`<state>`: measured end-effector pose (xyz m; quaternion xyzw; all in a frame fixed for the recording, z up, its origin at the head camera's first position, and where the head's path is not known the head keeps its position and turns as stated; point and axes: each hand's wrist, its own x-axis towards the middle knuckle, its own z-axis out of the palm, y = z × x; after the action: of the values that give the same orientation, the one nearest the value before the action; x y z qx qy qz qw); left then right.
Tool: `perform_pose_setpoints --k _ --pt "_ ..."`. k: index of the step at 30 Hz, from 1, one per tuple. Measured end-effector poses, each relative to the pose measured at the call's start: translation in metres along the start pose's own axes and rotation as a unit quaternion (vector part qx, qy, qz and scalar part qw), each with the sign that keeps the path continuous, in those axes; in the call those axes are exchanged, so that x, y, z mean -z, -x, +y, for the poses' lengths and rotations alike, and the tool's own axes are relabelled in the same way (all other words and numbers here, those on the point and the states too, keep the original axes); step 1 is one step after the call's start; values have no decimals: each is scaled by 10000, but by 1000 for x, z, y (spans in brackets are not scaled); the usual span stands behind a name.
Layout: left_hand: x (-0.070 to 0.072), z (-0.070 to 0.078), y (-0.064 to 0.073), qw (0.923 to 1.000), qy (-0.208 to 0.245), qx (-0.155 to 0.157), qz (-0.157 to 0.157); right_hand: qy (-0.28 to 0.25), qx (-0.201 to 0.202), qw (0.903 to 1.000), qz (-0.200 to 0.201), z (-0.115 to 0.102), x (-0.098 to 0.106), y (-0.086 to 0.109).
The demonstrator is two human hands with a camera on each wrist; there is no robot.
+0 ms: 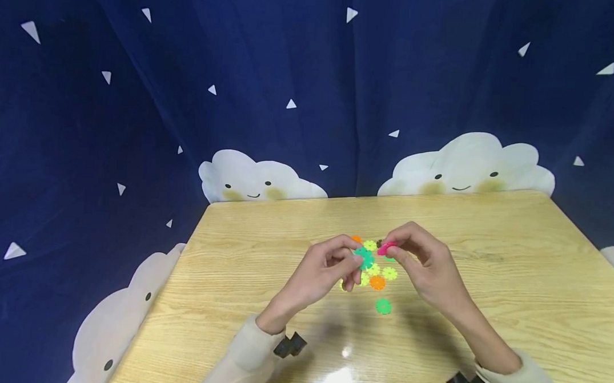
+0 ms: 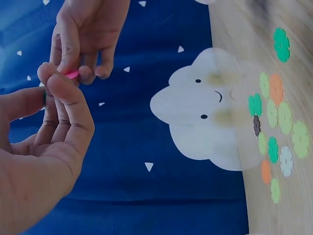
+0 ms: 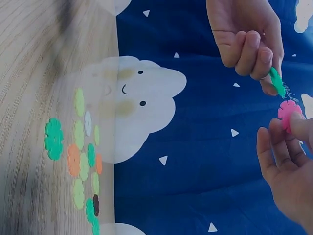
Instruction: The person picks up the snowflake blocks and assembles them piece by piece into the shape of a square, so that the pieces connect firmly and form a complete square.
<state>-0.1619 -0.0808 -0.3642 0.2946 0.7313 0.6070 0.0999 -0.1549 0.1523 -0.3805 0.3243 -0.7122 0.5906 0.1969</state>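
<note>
My left hand [image 1: 329, 264] pinches a green snowflake-shaped plastic disc [image 1: 364, 258] between thumb and fingers, raised over the table. Facing it, my right hand [image 1: 424, 262] pinches a pink notched disc [image 1: 385, 249] between thumb and forefinger. In the right wrist view the pink disc [image 3: 289, 113] is just below the green one [image 3: 277, 82], their edges close together. From the left wrist, the pink disc [image 2: 72, 75] shows only as a thin sliver, and the green one is mostly hidden behind the fingers.
Several loose discs lie under the hands on the wooden table [image 1: 230, 302]: an orange disc [image 1: 377, 282], yellow-green ones [image 1: 390, 273], a dark brown one [image 2: 257, 126] and a white one [image 2: 286, 161]. A single green disc [image 1: 384, 306] lies nearer me. A blue curtain [image 1: 291, 71] hangs behind the table.
</note>
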Motion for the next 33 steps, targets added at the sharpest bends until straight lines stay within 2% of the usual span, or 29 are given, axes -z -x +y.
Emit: perform_pose_setpoints --k 4,12,25,33 --pt "-1 2 0 10000 51 -21 -62 87 201 9998 -24 0 -2 0" --pt "-4 4 -1 9997 202 68 -96 427 180 9989 111 -2 -6 1" --pt "-5 6 -2 9972 627 211 -361 721 394 9941 708 -2 -21 3" --pt "-3 5 -1 9952 759 267 -565 517 619 9944 682 1 -28 4"
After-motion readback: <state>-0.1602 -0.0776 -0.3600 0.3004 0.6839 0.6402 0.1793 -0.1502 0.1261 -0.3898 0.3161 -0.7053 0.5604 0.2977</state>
